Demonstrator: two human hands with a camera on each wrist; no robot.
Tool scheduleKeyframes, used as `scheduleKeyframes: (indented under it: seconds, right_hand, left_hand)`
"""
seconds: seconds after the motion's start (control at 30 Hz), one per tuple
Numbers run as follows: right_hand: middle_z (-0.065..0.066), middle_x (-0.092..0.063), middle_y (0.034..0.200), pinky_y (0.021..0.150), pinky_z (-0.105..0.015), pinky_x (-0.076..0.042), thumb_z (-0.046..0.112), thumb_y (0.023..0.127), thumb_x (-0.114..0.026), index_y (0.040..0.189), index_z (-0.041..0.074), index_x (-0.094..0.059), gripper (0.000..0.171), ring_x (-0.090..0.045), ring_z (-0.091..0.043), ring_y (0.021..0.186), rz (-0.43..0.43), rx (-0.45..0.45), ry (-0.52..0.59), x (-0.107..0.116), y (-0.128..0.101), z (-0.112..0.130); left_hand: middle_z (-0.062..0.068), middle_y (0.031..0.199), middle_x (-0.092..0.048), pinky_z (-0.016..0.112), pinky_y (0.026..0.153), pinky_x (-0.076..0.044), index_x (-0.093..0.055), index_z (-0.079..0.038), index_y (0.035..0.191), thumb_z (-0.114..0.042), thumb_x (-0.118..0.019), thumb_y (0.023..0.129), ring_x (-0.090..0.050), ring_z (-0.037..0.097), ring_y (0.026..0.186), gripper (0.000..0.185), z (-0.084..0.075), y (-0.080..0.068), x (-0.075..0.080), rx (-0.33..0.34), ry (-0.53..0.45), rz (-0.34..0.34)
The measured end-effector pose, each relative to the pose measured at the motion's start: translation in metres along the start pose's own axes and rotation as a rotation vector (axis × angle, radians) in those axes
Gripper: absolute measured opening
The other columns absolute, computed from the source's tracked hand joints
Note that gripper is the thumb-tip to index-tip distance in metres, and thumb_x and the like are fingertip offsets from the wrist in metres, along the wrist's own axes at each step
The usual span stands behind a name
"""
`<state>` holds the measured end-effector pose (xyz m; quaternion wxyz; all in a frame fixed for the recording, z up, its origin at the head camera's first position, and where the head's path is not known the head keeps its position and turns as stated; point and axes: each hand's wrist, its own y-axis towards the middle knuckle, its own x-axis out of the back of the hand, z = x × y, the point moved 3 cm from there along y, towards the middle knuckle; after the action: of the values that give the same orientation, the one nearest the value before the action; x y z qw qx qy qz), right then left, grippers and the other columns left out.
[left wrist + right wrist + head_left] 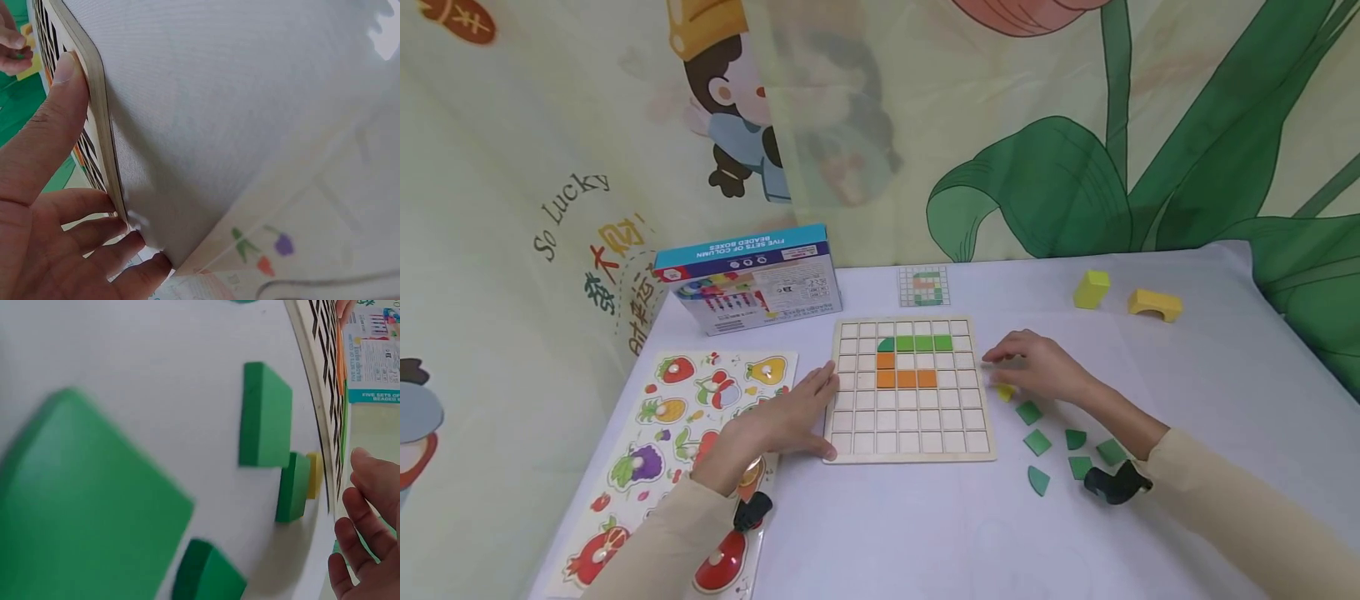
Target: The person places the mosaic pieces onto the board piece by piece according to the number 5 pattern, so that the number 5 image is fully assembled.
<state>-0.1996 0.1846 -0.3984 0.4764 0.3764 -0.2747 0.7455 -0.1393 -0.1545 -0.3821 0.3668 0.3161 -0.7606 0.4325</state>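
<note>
A wooden grid board (907,421) lies on the white cloth. Green pieces (923,342) sit in one of its upper rows, with orange pieces (907,379) below them. My left hand (782,417) rests against the board's left side; its thumb (69,94) touches the edge near the front corner. Just beyond the right edge hovers my right hand (1045,367), its fingers loosely bent and nothing visible between them. Beneath that hand is a yellow piece (1005,392), partly covered. Several loose green squares (1037,442) and rounded green pieces (1038,481) lie nearer me.
Behind the board lies a small pattern card (924,286). A box (752,283) stands at the back left, and a fruit puzzle board (640,417) lies under my left forearm. Toward the back right are a yellow-green block (1092,289) and a yellow arch block (1155,304).
</note>
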Motion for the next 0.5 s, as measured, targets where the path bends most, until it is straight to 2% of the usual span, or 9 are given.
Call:
scheduleKeyframes:
  seconds: [0.17,0.33,0.5]
  right_hand:
    - [-0.004,-0.068,0.112,0.096,-0.047,-0.050,0.018,0.082,-0.077,0.113,0.013,-0.072,0.032,-0.057,-0.024,0.109,0.068,-0.025,0.003,0.001,-0.008,-0.010]
    - [-0.004,-0.064,0.118,0.101,-0.051,-0.046,0.017,0.079,-0.079,0.115,0.018,-0.072,0.036,-0.053,-0.027,0.115,0.145,-0.001,-0.016,-0.001,-0.014,-0.015]
    - [-0.004,-0.064,0.116,0.099,-0.050,-0.048,0.012,0.079,-0.079,0.112,0.019,-0.073,0.034,-0.052,-0.027,0.113,0.138,0.030,-0.045,-0.003,-0.017,-0.015]
  left_hand:
    - [0.010,0.165,-0.002,0.049,0.119,-0.026,-0.021,-0.005,0.154,-0.035,-0.081,0.077,-0.008,0.030,0.152,0.102,-0.001,0.000,0.000,0.001,0.004,0.001]
    - [0.011,0.165,-0.002,0.049,0.119,-0.026,-0.021,-0.004,0.154,-0.035,-0.081,0.077,-0.008,0.030,0.152,0.102,0.000,0.000,0.000,-0.004,0.018,-0.001]
    - [0.010,0.165,-0.003,0.049,0.119,-0.026,-0.021,-0.005,0.154,-0.035,-0.081,0.077,-0.008,0.030,0.152,0.103,0.000,0.000,0.000,0.001,0.011,-0.001]
